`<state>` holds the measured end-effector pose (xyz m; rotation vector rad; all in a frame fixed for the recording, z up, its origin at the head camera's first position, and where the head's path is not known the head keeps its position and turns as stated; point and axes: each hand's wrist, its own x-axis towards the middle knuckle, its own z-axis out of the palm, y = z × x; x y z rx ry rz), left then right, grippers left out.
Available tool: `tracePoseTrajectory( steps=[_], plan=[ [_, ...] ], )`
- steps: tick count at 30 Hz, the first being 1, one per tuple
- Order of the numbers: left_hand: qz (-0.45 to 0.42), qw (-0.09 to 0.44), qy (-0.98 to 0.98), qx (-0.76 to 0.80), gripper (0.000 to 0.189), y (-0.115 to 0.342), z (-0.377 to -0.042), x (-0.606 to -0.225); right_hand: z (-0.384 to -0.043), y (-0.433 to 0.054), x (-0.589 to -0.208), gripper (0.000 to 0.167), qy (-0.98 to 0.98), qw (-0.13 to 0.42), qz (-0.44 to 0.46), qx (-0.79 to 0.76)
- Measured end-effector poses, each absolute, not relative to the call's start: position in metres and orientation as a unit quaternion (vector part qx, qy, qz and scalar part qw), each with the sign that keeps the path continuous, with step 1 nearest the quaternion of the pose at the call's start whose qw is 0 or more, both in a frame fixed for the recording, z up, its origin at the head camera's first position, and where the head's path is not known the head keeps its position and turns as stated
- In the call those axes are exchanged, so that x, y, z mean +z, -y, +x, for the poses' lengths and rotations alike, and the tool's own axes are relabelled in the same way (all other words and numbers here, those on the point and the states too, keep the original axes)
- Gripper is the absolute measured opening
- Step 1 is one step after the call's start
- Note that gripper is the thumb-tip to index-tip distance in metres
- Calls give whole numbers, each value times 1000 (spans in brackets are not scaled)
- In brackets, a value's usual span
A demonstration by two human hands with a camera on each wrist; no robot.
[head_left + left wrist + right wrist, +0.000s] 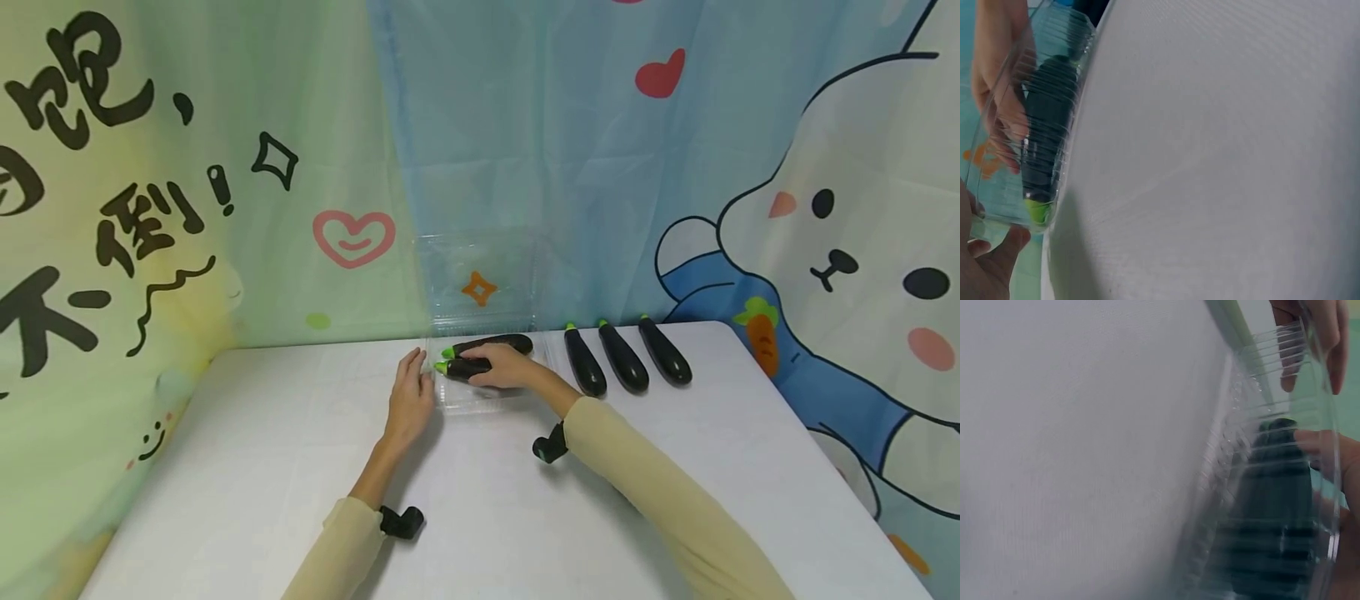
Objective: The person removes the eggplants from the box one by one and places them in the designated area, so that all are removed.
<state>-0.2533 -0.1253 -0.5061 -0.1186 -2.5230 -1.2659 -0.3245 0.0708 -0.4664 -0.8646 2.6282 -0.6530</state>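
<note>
A clear plastic clamshell box sits on the table with its lid raised at the back. Inside, one dark eggplant with a green stem end lies along the back. My right hand grips another eggplant from above, in front of the first and within the box walls; its green end points left. At the box's left end, my left hand pinches the wall, with the thumb outside. The right wrist view shows the held eggplant through the ribbed wall.
Right of the box lie three more eggplants, the nearest, a middle one and a far one, side by side with green ends toward the back. A printed curtain hangs behind the white table.
</note>
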Motion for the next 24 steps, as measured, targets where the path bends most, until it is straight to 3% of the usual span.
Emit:
tracePoseTrajectory(
  steps=[24],
  plan=[
    [-41,178,887,-423,43,123,-254,-506,-324,-72,-475,50,-917,138,-305,-217]
  ],
)
